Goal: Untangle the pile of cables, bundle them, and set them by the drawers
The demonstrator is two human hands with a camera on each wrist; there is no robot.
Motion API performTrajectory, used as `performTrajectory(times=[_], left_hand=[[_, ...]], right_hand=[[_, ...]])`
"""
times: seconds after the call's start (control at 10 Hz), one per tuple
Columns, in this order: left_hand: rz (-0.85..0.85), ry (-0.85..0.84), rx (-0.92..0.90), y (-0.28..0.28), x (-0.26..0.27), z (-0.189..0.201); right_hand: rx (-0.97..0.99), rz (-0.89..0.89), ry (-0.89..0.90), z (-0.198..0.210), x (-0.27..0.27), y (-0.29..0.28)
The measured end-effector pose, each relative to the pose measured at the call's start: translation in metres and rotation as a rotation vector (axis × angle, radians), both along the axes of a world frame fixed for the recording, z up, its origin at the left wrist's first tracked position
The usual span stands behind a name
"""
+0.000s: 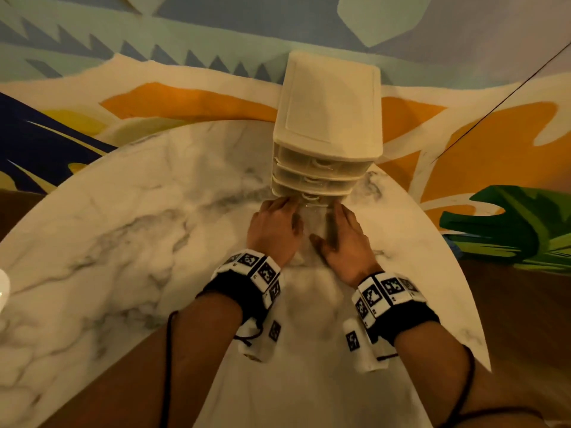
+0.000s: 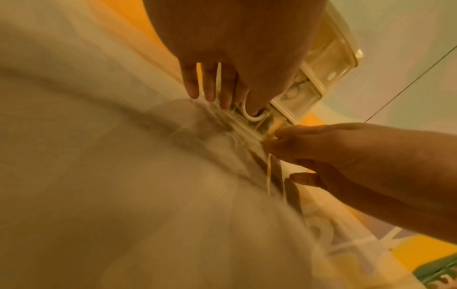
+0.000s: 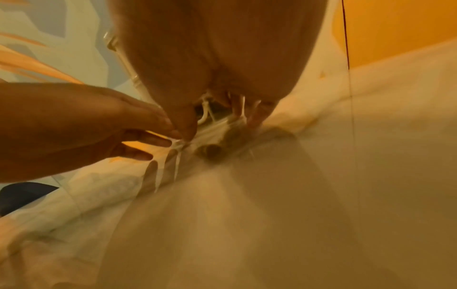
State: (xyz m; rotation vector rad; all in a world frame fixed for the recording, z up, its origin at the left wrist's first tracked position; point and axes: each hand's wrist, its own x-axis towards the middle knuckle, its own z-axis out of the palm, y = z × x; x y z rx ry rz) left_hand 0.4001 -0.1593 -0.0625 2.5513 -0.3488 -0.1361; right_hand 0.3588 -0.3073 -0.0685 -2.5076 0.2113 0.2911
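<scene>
A cream plastic drawer unit (image 1: 330, 112) with three clear drawers stands at the far side of the round marble table (image 1: 123, 227). Both hands are at the front of its bottom drawer (image 1: 312, 197). My left hand (image 1: 273, 230) has straight fingers at the drawer's left front corner. In the left wrist view its index fingertip lies at the white loop handle (image 2: 254, 117). My right hand (image 1: 346, 233) reaches to the right front corner with straight fingers, thumb spread. Blurred clear plastic lies between the hands. I cannot make out any cable.
A painted mural wall rises right behind the drawer unit. A thin dark line (image 1: 494, 109) runs slantwise across the wall on the right. A white object (image 1: 3, 291) shows at the table's left edge. Wooden floor lies beyond the table's right rim.
</scene>
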Motion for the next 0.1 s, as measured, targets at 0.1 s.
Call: performTrajectory(times=[0.1], left_hand=[[-0.011,0.119,0.074,0.0084,-0.0013,0.0114]], right_hand=[[0.103,-0.023,-0.094,0.0143,-0.0033,-0.0095]])
